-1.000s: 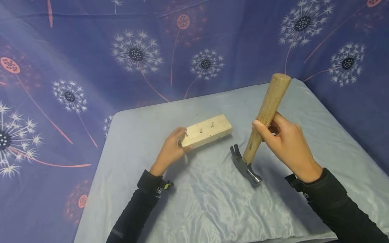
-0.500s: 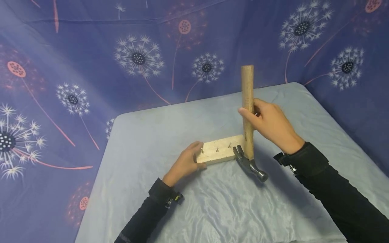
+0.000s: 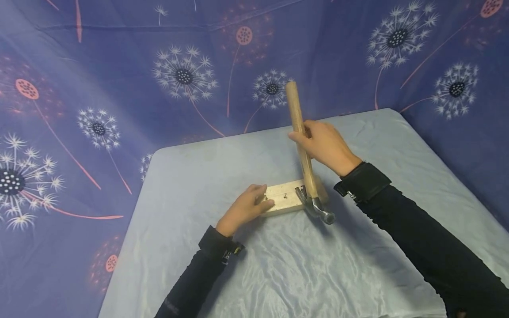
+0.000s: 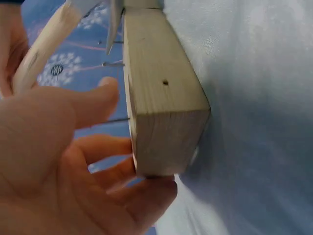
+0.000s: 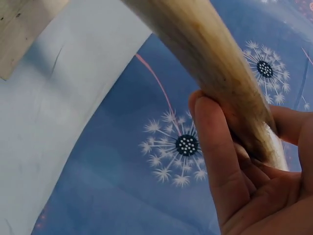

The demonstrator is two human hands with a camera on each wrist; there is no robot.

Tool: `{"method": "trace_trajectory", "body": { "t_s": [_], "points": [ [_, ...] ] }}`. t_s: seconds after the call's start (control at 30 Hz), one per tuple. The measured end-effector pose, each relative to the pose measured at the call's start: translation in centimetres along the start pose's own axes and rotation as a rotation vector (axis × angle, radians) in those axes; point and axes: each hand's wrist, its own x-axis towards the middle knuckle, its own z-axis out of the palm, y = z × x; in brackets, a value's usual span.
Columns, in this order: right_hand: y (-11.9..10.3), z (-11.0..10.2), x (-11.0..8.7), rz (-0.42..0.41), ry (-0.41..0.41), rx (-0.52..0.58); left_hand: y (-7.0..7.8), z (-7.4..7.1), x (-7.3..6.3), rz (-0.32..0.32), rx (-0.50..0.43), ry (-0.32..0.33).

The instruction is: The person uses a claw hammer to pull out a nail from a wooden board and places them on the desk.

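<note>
My right hand (image 3: 328, 145) grips the wooden handle of a claw hammer (image 3: 307, 172), held head down with the handle leaning slightly left. Its claw (image 3: 302, 196) is at the right part of a pale wooden block (image 3: 278, 201), by the rightmost nail; whether it touches the nail is unclear. Bent nails stick up from the top, one nail (image 3: 285, 195) in the middle and another nail (image 4: 117, 120) near the left end. At that end my left hand (image 3: 244, 210) touches the block with its fingers, while the thumb (image 4: 102, 100) is lifted off it.
A light blue satiny cloth (image 3: 246, 274) covers the table under the block. Behind and beside it hangs a blue-purple curtain (image 3: 131, 66) printed with dandelions. A small dark hole (image 4: 165, 82) shows in the block's side.
The hammer has moved left to the block, its handle swinging from leaning right to leaning left. The block has shifted right and nearer with my left hand, whose thumb has come up off its front side.
</note>
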Motion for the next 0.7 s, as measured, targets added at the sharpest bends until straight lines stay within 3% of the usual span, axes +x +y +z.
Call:
{"method": "trace_trajectory", "body": {
  "t_s": [0.2,0.5,0.7],
  "points": [
    [-0.4,0.2,-0.2,-0.048,0.082,-0.043,0.6,0.9,0.7,0.032,0.149,0.093],
    [-0.7,0.7,-1.9,-0.089,0.156,-0.044,1.3,1.0,1.1,0.014,0.119,0.149],
    [-0.8,0.7,-3.4,-0.088,0.2,-0.013,1.9,0.9,0.4,-0.02,0.118,0.155]
  ]
}}
